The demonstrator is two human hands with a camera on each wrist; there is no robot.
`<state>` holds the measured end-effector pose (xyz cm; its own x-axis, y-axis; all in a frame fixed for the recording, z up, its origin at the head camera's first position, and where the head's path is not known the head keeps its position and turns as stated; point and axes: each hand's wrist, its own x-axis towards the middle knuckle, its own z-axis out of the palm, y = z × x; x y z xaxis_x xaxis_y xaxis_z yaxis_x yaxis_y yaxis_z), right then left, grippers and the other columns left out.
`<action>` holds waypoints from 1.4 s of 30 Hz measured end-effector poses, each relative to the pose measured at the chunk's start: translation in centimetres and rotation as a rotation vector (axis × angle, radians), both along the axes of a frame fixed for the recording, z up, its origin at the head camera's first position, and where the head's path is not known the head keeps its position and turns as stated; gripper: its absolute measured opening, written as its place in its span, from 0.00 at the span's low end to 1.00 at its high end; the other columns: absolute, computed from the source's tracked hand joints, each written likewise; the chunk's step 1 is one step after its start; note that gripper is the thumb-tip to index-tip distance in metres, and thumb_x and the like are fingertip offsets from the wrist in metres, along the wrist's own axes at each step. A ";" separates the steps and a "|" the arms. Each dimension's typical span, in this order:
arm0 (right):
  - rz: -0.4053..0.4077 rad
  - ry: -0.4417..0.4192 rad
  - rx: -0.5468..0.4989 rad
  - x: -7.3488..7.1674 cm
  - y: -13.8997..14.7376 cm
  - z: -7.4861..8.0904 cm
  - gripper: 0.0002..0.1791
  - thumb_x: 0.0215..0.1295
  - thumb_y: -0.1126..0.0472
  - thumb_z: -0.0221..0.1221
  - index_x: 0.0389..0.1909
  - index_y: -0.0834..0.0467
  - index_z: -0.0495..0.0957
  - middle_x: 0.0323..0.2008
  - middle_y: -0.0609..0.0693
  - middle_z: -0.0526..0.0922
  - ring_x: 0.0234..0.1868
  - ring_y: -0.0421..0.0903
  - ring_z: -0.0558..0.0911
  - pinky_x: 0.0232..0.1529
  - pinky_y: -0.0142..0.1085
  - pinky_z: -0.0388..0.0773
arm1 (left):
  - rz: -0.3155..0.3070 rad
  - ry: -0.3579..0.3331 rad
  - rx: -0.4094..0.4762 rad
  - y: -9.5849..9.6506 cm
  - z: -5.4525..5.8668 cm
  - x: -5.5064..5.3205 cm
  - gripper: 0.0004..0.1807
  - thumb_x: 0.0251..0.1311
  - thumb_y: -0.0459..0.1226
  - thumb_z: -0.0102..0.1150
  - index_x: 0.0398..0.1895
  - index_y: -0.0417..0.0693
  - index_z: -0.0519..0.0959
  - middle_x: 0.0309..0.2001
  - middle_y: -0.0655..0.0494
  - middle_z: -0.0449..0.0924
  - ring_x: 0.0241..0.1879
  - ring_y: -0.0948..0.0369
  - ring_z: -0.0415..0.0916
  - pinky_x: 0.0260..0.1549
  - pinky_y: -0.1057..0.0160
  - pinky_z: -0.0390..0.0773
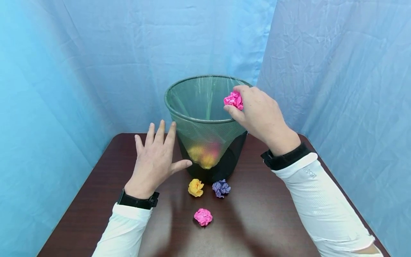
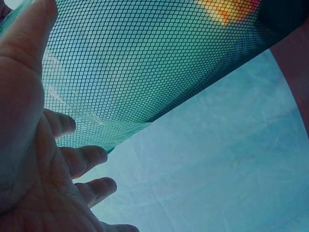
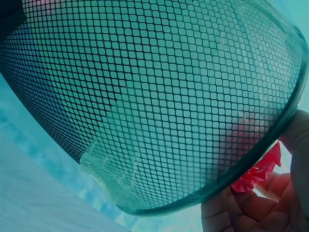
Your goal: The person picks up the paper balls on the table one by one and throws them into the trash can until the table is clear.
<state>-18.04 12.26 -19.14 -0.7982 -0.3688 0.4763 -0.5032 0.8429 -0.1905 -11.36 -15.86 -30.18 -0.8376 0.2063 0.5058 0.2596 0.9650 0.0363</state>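
Observation:
A black mesh wastebasket (image 1: pixel 236 151) with a green plastic liner (image 1: pixel 192 98) over its rim stands on the table. At the right side of the rim my right hand (image 1: pixel 261 110) pinches a crumpled pink paper ball (image 1: pixel 233 100) between thumb and fingers, over the opening. The right wrist view shows that pink ball (image 3: pixel 260 169) just past the rim. My left hand (image 1: pixel 154 155), fingers spread, hovers beside the basket's left side. In the left wrist view its fingers (image 2: pixel 87 159) are near the mesh. Yellow paper balls (image 1: pixel 205 157) and a pink one show through the mesh inside.
In front of the basket on the dark wooden table (image 1: pixel 257 214) lie a yellow paper ball (image 1: pixel 196 187), a purple paper ball (image 1: pixel 221 188) and a pink paper ball (image 1: pixel 203 217). Light blue curtains (image 1: pixel 128 53) hang behind and on both sides.

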 end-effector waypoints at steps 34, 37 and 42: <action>-0.002 0.000 -0.006 0.1 0.2 -0.2 0.38 0.64 0.35 0.54 0.66 0.56 0.70 0.41 0.54 0.79 0.39 0.50 0.76 0.32 0.47 0.76 | -0.017 -0.021 0.021 0.6 -0.4 -0.1 0.67 0.42 0.77 0.54 0.79 0.49 0.45 0.75 0.39 0.55 0.73 0.38 0.46 0.58 0.22 0.50; 0.003 0.002 -0.006 0.1 0.2 -0.2 0.37 0.64 0.35 0.55 0.66 0.56 0.71 0.41 0.54 0.79 0.39 0.49 0.76 0.31 0.47 0.76 | -0.014 -0.021 0.015 0.6 -0.4 -0.1 0.67 0.42 0.77 0.54 0.79 0.48 0.46 0.75 0.39 0.55 0.73 0.38 0.46 0.58 0.22 0.50; 0.011 0.013 -0.003 0.1 0.3 -0.2 0.38 0.64 0.34 0.54 0.66 0.56 0.71 0.42 0.54 0.79 0.40 0.50 0.76 0.32 0.47 0.76 | -0.012 -0.024 0.012 0.6 -0.4 -0.1 0.67 0.42 0.76 0.54 0.79 0.48 0.47 0.74 0.39 0.55 0.73 0.37 0.47 0.58 0.22 0.49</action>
<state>-17.94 12.53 -19.35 -0.7879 -0.3760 0.4876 -0.5146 0.8370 -0.1861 -11.46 -15.25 -30.55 -0.8471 0.2105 0.4880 0.2701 0.9613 0.0542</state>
